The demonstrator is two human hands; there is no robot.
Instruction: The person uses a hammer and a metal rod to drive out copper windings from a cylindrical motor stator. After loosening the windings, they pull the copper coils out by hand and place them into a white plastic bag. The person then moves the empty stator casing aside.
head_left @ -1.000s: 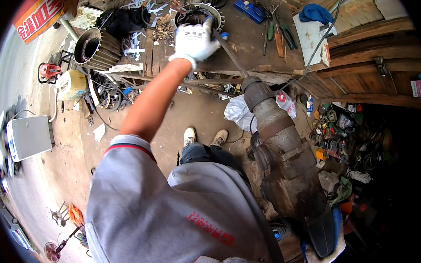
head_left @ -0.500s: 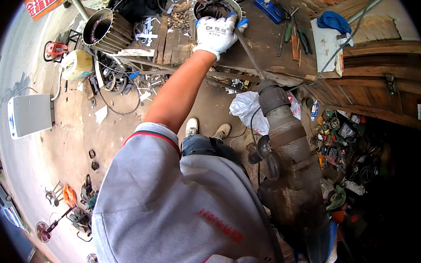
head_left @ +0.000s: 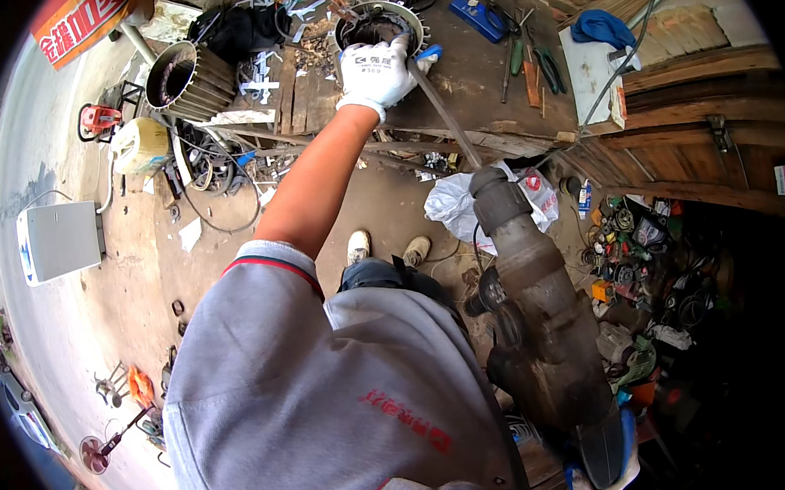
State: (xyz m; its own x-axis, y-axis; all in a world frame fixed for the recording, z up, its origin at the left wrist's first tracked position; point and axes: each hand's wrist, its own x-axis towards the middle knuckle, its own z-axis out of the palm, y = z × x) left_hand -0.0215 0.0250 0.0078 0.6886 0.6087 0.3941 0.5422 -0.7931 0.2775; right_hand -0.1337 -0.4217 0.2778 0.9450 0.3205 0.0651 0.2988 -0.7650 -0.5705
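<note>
My left hand, in a white glove with blue fingertips, lies over the near rim of a finned metal motor housing. Its thumb and fingers close round the front end of a long steel chisel bit; the bit's tip is hidden at the rim. That bit runs from a worn, dark demolition hammer, which slants down on my right. At the hammer's rear handle, my right hand shows only in part, in a white and blue glove wrapped round the grip. Dark windings show inside the housing.
A second finned housing stands at the left of the wooden bench. Screwdrivers, pliers and a blue case lie at the right. Below are a plastic bag, a yellowish jug, cables and piled parts.
The bench and housing have shifted left in view, with my left hand still at the rim. The hammer's front has dropped slightly, and more of my right glove shows at the rear handle.
</note>
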